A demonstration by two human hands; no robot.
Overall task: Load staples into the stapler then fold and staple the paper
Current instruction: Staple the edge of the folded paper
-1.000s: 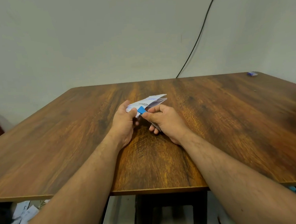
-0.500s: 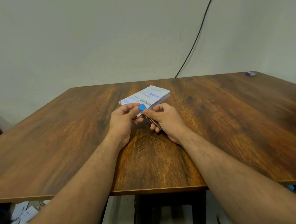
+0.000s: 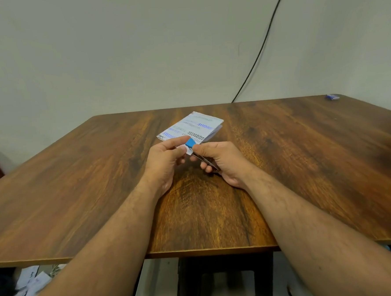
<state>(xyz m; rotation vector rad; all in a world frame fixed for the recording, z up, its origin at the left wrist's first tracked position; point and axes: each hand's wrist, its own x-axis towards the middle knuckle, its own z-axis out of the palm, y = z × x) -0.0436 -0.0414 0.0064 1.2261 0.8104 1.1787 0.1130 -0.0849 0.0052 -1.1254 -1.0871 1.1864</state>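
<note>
Head view: I'm seeing the left hand (image 3: 165, 160) pinching the folded paper (image 3: 192, 128) at its near corner, steadying it for the stapler (image 3: 196, 151). The right hand (image 3: 220, 161) is squeezing the stapler, its blue tip touching that corner.

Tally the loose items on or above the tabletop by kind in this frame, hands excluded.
Folded paper, held by the left hand: 1
Stapler with a blue end, held by the right hand: 1
Small blue object at the table's far right corner, too small to identify: 1
Total: 3
</note>
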